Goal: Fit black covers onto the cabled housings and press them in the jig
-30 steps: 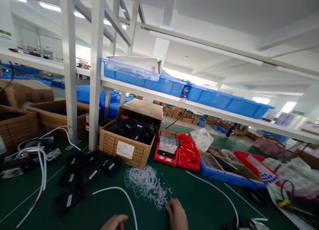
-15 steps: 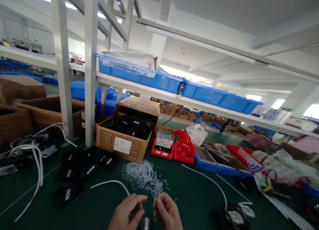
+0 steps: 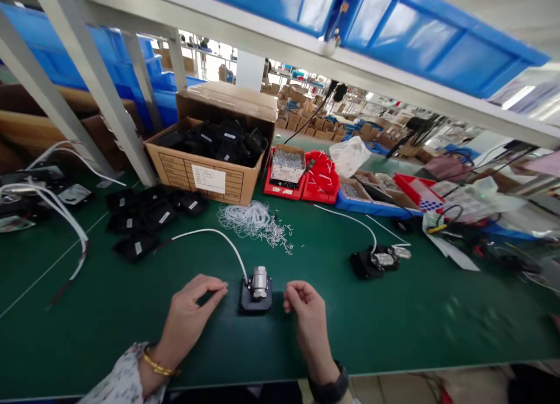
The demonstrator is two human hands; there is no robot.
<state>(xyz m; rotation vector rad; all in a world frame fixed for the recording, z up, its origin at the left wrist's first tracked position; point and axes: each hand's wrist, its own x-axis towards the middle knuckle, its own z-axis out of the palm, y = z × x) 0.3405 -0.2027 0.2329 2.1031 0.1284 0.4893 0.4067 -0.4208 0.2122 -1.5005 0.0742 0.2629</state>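
Note:
A black square unit with a silver metal fitting [image 3: 259, 283] on top and a white cable [image 3: 219, 235] stands on the green table between my hands. Left of it is my left hand [image 3: 192, 305], thumb and forefinger pinched together; a tiny thing may be at the tips, too small to name. My right hand [image 3: 308, 308] is right of the unit, fingers curled in and thumb pressed to them, so whatever they hold is hidden. Neither hand touches the unit. Beyond it lie a heap of small metal screws [image 3: 275, 234] and a tangle of clear thin loops [image 3: 247, 217].
Several black housings [image 3: 160, 214] lie at left before a cardboard box [image 3: 175, 168] of similar parts. Red trays [image 3: 282, 191] and a blue divided tray [image 3: 371, 206] line the back. A second unit [image 3: 370, 264] sits at right. A shelf [image 3: 280, 39] crosses overhead.
The view has tipped downward, bringing the whole unit and both forearms into sight. My hands have moved apart, from close together to either side of the unit.

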